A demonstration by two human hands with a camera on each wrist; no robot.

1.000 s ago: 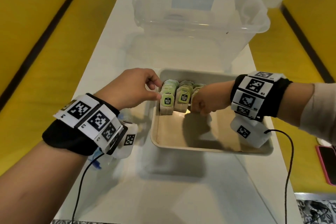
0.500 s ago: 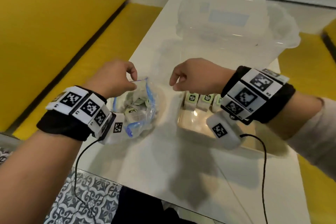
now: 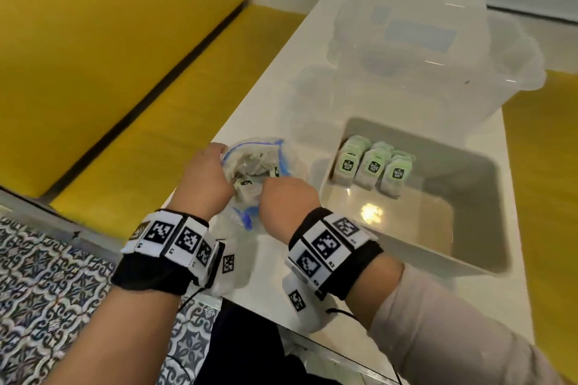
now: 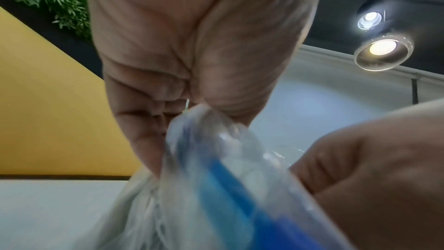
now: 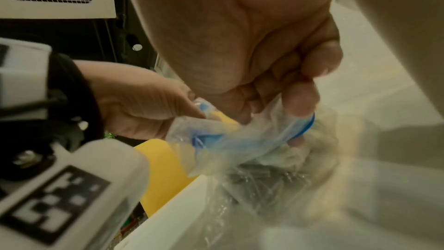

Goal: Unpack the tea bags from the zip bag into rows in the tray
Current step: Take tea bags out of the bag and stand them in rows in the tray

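Observation:
The clear zip bag (image 3: 254, 166) with a blue zip strip lies on the white table, left of the tray, with loose tea bags (image 3: 247, 183) inside. My left hand (image 3: 203, 178) pinches the bag's far-left rim (image 4: 216, 168) between thumb and fingers. At the near-right rim (image 5: 252, 145), my right hand (image 3: 287, 197) has its fingers (image 5: 300, 102) curled over the blue strip. The metal tray (image 3: 416, 237) holds three short rows of green-labelled tea bags (image 3: 372, 166) standing at its far-left corner.
A large clear plastic bin (image 3: 438, 40) stands beyond the tray. Yellow bench seats (image 3: 125, 87) run along the table's left side. The table's near edge (image 3: 266, 322) is just under my wrists, with patterned floor tiles (image 3: 47, 291) at the lower left.
Both hands left the tray and moved left to the zip bag. The left hand took hold of its rim first, then the right hand reached the bag's mouth. The head view swung left.

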